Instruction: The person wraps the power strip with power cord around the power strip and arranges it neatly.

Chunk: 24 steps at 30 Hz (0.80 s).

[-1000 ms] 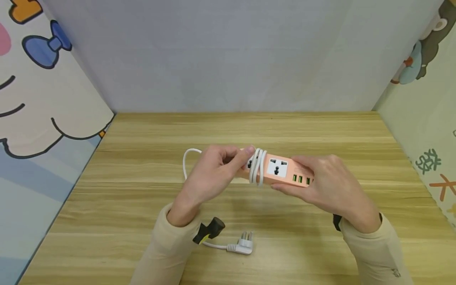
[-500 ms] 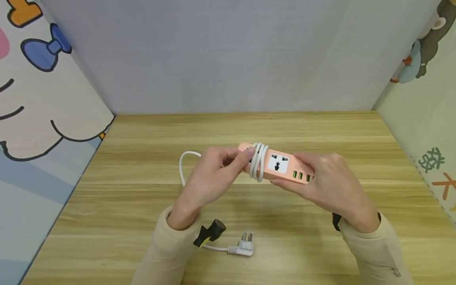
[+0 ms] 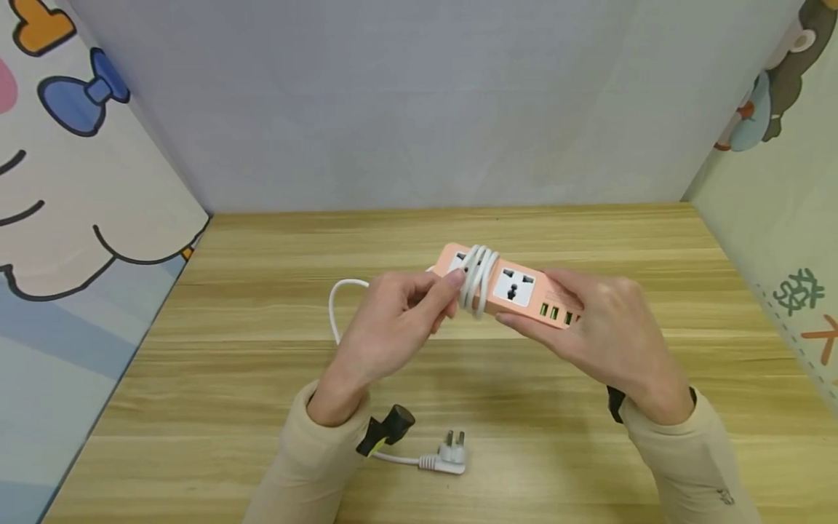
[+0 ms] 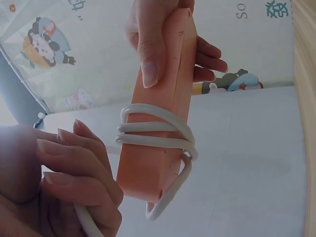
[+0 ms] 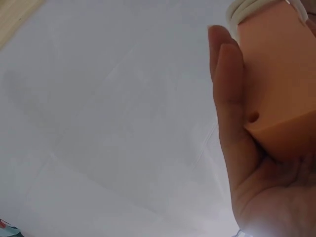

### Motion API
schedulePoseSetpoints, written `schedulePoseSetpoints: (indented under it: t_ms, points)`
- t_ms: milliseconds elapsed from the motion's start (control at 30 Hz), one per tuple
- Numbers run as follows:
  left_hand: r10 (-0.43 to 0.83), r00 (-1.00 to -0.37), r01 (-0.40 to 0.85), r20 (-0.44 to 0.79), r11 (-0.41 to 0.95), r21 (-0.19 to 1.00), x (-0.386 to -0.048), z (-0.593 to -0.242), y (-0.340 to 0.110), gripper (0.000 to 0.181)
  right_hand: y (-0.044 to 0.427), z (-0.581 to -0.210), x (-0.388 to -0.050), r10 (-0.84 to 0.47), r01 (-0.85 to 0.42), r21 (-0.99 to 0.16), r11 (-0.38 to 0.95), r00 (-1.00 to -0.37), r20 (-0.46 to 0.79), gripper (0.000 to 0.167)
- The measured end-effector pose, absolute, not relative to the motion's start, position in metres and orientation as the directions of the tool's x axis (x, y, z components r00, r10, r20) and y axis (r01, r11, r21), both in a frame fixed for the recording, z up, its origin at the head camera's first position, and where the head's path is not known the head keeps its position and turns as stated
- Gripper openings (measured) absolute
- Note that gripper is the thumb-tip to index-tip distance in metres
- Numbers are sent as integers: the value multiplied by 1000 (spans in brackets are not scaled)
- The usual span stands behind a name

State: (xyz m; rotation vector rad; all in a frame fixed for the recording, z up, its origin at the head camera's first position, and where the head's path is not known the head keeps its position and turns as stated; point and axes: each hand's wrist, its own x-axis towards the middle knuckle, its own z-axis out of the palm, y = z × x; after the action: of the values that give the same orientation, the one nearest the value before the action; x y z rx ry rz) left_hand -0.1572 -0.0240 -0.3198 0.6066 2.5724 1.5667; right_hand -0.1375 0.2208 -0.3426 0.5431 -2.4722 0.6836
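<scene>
A peach power strip [image 3: 550, 291] with white sockets and green USB ports is held above the table, its left end tilted up. My right hand [image 3: 609, 327] grips its right end, thumb on one long side and fingers on the other. White cord [image 3: 481, 276] is wound several times around the strip left of the middle socket. My left hand [image 3: 393, 320] is beside the windings, fingers curled; in the left wrist view the loose cord [image 4: 86, 221] runs through those fingers [image 4: 84, 190]. The white plug [image 3: 448, 456] lies on the table, prongs up.
The wooden table [image 3: 262, 255] spreads under both hands, with a pale wall [image 3: 425, 109] behind it. Cartoon-printed panels stand at left [image 3: 98, 182] and right. A slack cord loop [image 3: 334, 306] hangs left of my left hand. A black wrist mount [image 3: 389, 429] sits at my left sleeve.
The power strip has risen slightly and tilted more, its left end moving up and away, exposing more of that end. The right hand turns with it. The plug stays nearly in place.
</scene>
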Motion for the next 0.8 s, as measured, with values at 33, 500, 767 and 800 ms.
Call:
schedulePoseSetpoints:
  t_ms: [33,500,767,800]
  points:
    - [367,-919,298,145,404,865,-157,-320,-24,41,220,-343,-137,-229,-492,-358,794,-786,574,44]
    - [439,-885,325,154,347,880,-157,-322,-24,41,223,-343,-141,-132,-500,-404,766,-737,662,42]
    - [449,-880,338,153,366,867,-160,-320,-24,40,222,-337,-138,-96,-480,-439,759,-751,654,40]
    - [452,-879,341,153,368,865,-160,-320,-25,39,222,-337,-138,-94,-476,-442,760,-754,651,40]
